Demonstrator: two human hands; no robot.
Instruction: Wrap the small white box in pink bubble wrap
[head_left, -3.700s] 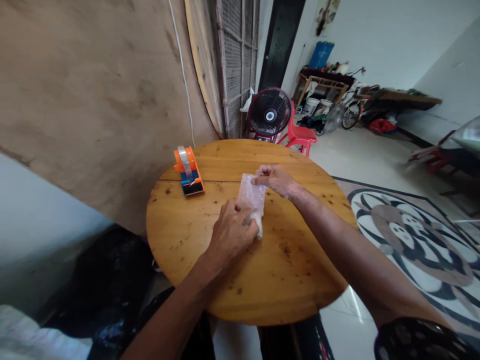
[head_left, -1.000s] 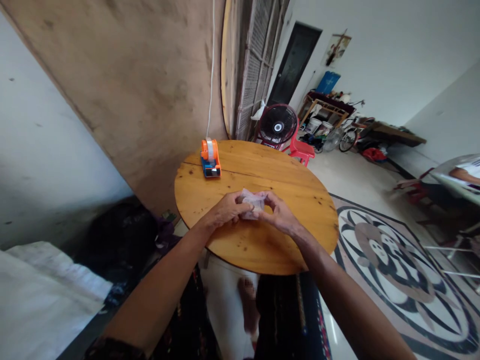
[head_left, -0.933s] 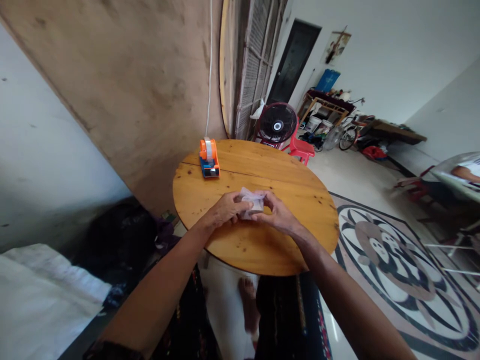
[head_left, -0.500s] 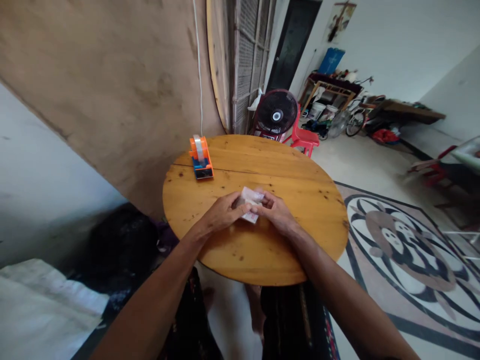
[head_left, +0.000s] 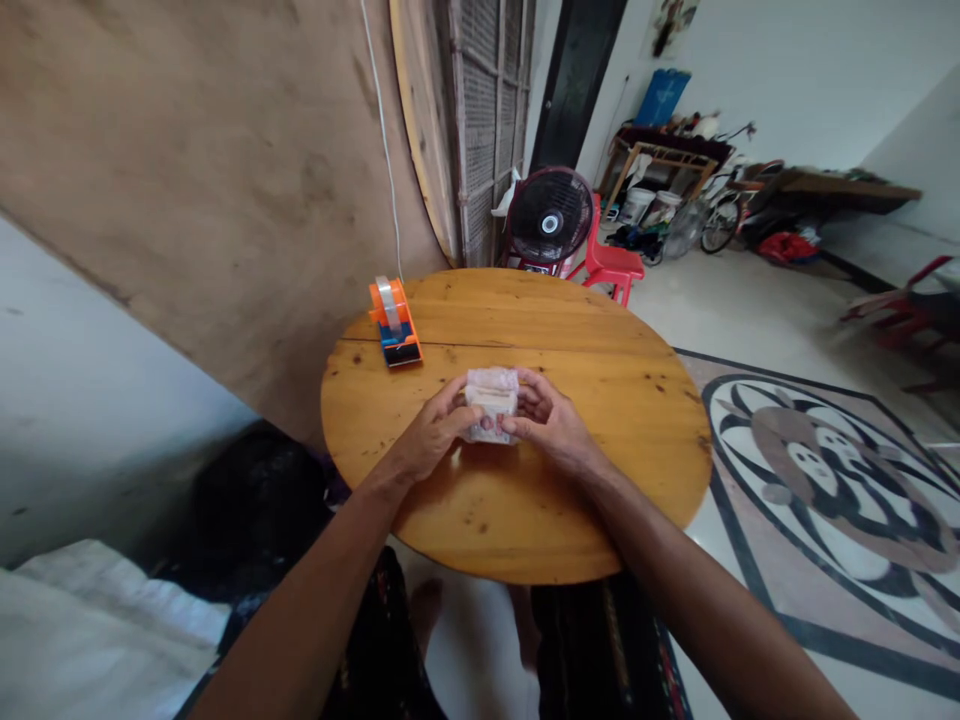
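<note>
Between my two hands is a small whitish-pink packet [head_left: 492, 398] that looks wrapped in clear plastic, held just above the near middle of the round wooden table [head_left: 547, 320]. My left hand [head_left: 439, 425] grips its left side, thumb on the front face. On the right side, my right hand [head_left: 551, 420] closes on it, the thumb pressed on the front and the fingers behind. Reddish marks show on the packet's lower front; its exact contents I cannot make out. An orange and blue tape dispenser [head_left: 394, 325] with a roll of clear tape stands at the table's far left.
Behind the table stand a dark fan [head_left: 550, 222] and a red plastic chair [head_left: 611, 262]. A brown board [head_left: 247, 150] leans along the left. A black bag [head_left: 247, 500] and white sack [head_left: 105, 630] lie at lower left. The floor at right bears a panda pattern [head_left: 840, 480].
The packet has turned from a tilted position to nearly square with me, its front face now showing. Both hands keep hold of it. The view has shifted slightly.
</note>
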